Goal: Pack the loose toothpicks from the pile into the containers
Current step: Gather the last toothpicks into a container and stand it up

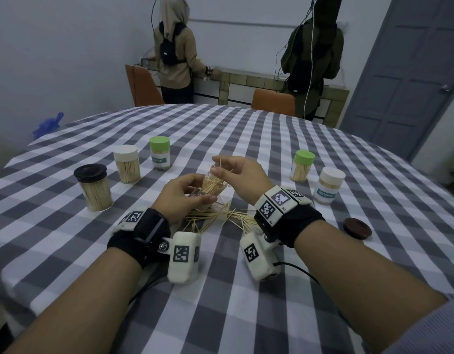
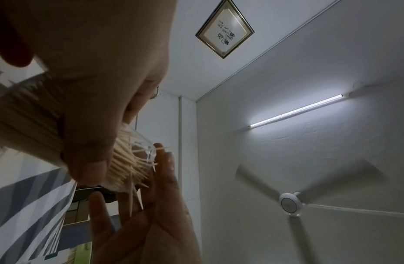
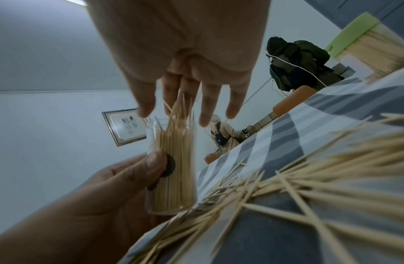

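Loose toothpicks (image 1: 215, 217) scattered; clear container (image 1: 212, 190) part-filled, tilted.

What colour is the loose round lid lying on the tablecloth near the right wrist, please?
The loose round lid is dark brown, clearest in the head view.

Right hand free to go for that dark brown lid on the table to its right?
Probably not yet: the right hand is pinching toothpicks into the clear container. Otherwise the brown lid lies unobstructed on the tablecloth beside that wrist.

Home dining room (checked tablecloth (image 1: 272, 139), ceiling fan (image 2: 290, 203))
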